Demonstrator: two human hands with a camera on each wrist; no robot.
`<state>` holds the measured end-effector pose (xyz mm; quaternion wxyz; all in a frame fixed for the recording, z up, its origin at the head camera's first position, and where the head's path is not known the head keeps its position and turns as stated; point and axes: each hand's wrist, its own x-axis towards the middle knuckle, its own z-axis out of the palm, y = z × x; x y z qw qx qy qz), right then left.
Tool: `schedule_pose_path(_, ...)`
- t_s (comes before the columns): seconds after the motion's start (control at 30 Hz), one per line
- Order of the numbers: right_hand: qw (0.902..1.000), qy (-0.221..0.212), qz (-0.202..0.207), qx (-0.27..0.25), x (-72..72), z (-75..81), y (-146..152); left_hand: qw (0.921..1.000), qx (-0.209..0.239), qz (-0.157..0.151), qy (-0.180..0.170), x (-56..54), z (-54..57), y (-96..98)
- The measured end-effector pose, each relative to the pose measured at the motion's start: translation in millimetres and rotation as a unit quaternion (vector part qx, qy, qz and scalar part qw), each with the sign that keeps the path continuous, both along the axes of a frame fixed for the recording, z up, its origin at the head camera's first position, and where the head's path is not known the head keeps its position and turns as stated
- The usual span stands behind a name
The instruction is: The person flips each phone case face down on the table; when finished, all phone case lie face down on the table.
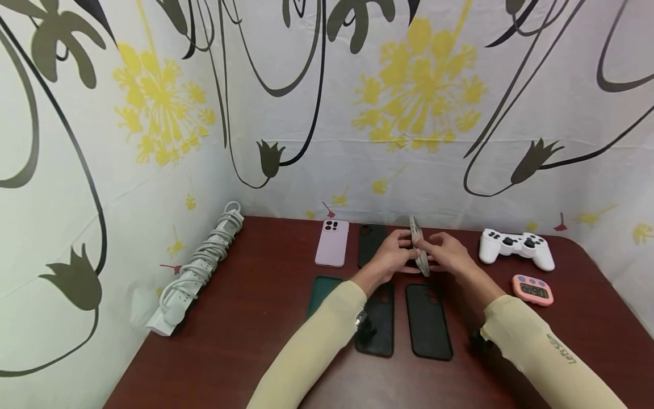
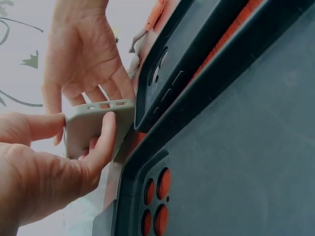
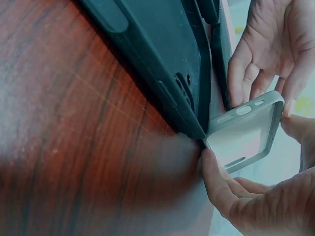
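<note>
Both hands hold a light grey phone case (image 1: 421, 254) up on edge over the back of the table. My left hand (image 1: 390, 255) grips it from the left; in the left wrist view, thumb and fingers pinch the case (image 2: 91, 125) by its cutout end. On the opposite side, my right hand (image 1: 451, 255) has its thumb and fingers at the edges. The hollow inside of the case (image 3: 241, 140) faces the right wrist camera. Below the hands lie two black phone cases, one on the left (image 1: 380, 326) and one on the right (image 1: 429, 324).
A lilac phone case (image 1: 332, 244), a dark case (image 1: 369, 244) and a partly covered teal case (image 1: 322, 289) lie nearby. To the right are a white game controller (image 1: 516, 247) and a pink timer (image 1: 532, 289). A cord-wrapped power strip (image 1: 199, 270) stands along the left wall.
</note>
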<state>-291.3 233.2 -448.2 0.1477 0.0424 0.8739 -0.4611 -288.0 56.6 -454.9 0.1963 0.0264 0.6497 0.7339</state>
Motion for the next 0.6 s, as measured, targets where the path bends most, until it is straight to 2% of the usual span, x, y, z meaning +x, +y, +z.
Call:
schedule_pose_path(0.23, 0.9989, -0.029, 0.022, -0.031, -2.6, 5.7, 2.3, 0.9999, 0.009, -0.012, -0.002, -0.3, -3.9, -0.1)
schedule_pose_path(0.6, 0.9964, -0.031, 0.040, -0.068, -1.8, 8.3, 10.4, 0.9967, 0.029, -0.069, -0.033, -1.8, -8.7, -0.9)
